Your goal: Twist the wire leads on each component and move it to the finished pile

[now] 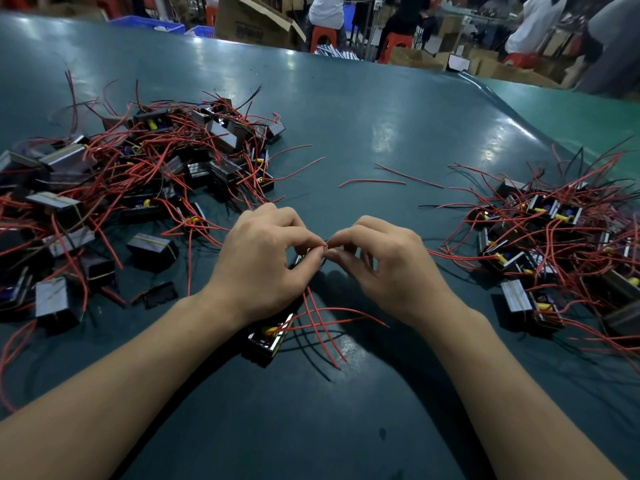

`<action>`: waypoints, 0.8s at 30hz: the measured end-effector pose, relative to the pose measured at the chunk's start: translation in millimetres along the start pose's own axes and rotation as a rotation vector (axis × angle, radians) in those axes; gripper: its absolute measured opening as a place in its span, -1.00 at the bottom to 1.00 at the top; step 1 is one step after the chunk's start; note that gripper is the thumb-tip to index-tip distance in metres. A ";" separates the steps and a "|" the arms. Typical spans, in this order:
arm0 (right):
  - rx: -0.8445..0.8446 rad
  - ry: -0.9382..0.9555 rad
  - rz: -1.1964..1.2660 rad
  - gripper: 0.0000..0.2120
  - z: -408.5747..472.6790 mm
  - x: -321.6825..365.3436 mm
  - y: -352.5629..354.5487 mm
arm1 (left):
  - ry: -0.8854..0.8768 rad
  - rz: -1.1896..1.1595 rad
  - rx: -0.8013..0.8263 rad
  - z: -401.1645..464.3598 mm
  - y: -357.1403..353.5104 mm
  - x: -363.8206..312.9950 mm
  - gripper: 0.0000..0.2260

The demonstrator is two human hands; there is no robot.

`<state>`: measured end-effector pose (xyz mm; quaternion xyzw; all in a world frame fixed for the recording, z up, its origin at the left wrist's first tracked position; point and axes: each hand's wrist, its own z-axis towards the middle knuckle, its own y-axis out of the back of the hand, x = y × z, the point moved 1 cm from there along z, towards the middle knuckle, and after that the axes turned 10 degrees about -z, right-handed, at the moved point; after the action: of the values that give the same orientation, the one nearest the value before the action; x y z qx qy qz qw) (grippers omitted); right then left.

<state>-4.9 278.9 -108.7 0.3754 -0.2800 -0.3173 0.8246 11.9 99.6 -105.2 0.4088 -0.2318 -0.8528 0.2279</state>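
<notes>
— The small black box-shaped component with a yellow part and red wire leads [268, 336] lies on the dark green bench [381, 116] right in front of me, under my left wrist. Its leads run up to my fingers.

— What is each grip doing?

— My left hand [258, 259] and my right hand [377, 263] both have fingers curled, each pinching the lead ends where thumb and forefinger meet in the middle.

— What could go wrong?

— I judge the thin ends could slip from the pinch and spring apart, leaving the twist loose. Pulling too hard might drag the component across the bench or tangle its spare leads.

— And afterwards?

— There is a tangled heap of similar components on the left [138, 174] and another on the right [554, 244]. I cannot tell which is the finished one, so misplacing it is a risk.
</notes>
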 end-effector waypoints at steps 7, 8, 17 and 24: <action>0.014 -0.238 0.206 -0.90 2.2 4.1 -0.8 | 0.052 -0.147 -0.033 1.4 -1.2 2.6 -0.95; 0.014 -0.298 0.278 -0.91 2.3 4.1 -0.9 | 0.070 -0.176 -0.036 1.6 -1.1 2.8 -0.97; -0.040 -0.021 0.031 -0.94 0.4 5.6 7.4 | 0.141 -0.167 -0.042 1.7 -2.4 6.7 -0.96; -0.047 0.019 0.091 -0.95 1.0 3.2 9.1 | 0.099 -0.118 -0.005 1.1 -2.5 5.5 -0.96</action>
<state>-0.6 280.8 -100.1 0.3458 -0.2815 -0.2826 0.8493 7.4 98.6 -109.3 0.4628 -0.1937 -0.8440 0.1894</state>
